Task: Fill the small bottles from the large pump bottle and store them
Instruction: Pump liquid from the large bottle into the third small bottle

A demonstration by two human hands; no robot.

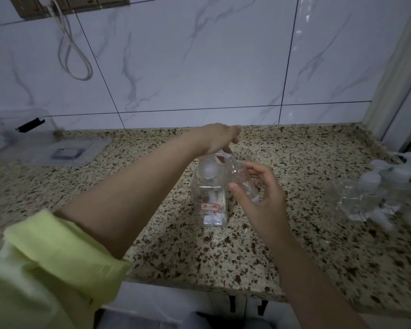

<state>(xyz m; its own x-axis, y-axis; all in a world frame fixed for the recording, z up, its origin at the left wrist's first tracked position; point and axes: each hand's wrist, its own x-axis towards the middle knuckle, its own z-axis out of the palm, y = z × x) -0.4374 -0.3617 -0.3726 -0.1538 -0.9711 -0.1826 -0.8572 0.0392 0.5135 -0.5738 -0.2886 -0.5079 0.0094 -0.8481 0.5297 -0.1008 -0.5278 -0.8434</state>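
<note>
Left hand is pressing flat on the pump head of the large pump bottle, mid-counter. Right hand is curled round a small bottle, tilted at the spout; more small bottles sit far right.

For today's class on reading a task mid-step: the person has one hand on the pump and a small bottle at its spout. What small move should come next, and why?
Probably press the pump down. The left hand already rests on top of the large pump bottle, and the right hand holds a small clear bottle tilted with its mouth up at the spout. The small bottle looks mostly empty, though it is hard to tell through the clear plastic.
</note>
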